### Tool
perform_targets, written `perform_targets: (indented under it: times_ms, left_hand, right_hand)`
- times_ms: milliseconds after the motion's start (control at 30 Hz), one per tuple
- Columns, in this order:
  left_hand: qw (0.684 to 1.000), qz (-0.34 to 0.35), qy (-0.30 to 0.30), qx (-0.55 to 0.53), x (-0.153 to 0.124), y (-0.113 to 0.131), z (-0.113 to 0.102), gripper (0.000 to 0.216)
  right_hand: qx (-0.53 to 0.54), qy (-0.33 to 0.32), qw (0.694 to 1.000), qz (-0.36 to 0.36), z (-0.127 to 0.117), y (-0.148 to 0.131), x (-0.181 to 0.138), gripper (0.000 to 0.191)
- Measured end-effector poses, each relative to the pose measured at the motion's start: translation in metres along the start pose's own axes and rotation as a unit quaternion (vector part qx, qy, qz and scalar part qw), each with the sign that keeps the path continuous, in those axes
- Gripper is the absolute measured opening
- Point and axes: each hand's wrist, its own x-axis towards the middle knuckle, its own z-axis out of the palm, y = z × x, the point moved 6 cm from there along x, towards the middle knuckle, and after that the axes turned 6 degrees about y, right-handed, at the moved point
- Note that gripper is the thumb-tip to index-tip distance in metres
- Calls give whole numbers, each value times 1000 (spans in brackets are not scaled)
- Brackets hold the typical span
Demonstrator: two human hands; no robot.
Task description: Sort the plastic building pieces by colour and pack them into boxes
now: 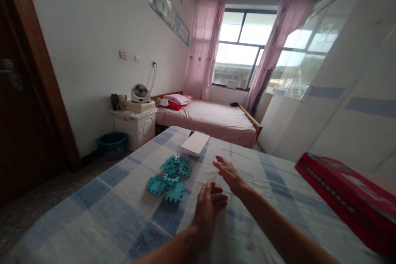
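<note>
My left hand [210, 202] hovers over or rests on the checked cloth, fingers apart and holding nothing. Farther out, my right hand [228, 173] reaches forward with its fingers stretched, also without anything in it. Left of both hands lies a loose heap of teal interlocking toy pieces [175, 189] with toothed edges; some overlap one another. Neither hand touches them. Beyond the pieces, a white sheet or flat card [195, 143] lies on the cloth, partly over a dark item.
Blue and white checked cloth [114, 210] covers the surface before me. A red box [349, 202] lies at the right. Behind stand a pink-covered bed [213, 115], a white cabinet [136, 128] with a fan [140, 92], and a teal bin [113, 144].
</note>
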Motion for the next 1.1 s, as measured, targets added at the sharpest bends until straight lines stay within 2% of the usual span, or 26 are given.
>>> perform_targets:
  times_ms: [133, 233, 300, 367, 433, 500, 567, 633, 733, 800, 933, 1100]
  left_hand:
    - [999, 12, -14, 28, -5, 6, 1, 18]
    - [998, 11, -43, 47, -8, 10, 1, 16]
    - [997, 6, -57, 59, -8, 12, 1, 15]
    - [996, 7, -47, 79, -5, 13, -1, 17]
    - [994, 6, -39, 100, -3, 14, -1, 19]
    - [993, 4, -36, 112, -2, 14, 0, 21]
    - [992, 4, -34, 119, -3, 15, 2, 22]
    - [992, 5, -28, 125, -5, 16, 3, 22]
    - [991, 5, -25, 131, -6, 17, 3, 24]
    - [991, 4, -27, 134, -5, 17, 3, 24]
    - [990, 3, -19, 142, -4, 16, 1, 24]
    - [989, 2, -19, 144, -4, 16, 1, 25]
  right_hand:
    - [-186, 9, 977, -102, -82, 17, -73, 50]
    - [-293, 121, 939, -135, -166, 36, -125, 48]
    - [-370, 242, 885, -144, -227, 46, -161, 50]
    - [-442, 361, 810, -137, -281, 53, -200, 54]
    - [-491, 452, 738, -102, -322, 60, -236, 60]
    - [-513, 510, 690, -41, -352, 69, -263, 67]
    - [-513, 541, 667, 19, -371, 80, -281, 75]
    - [-498, 549, 669, 59, -384, 92, -288, 81]
    - [-482, 544, 683, 77, -395, 104, -290, 85]
    - [-494, 543, 673, 88, -399, 108, -290, 81]
    - [-555, 504, 650, 122, -401, 110, -290, 76]
    - [-605, 443, 652, 117, -401, 114, -285, 71]
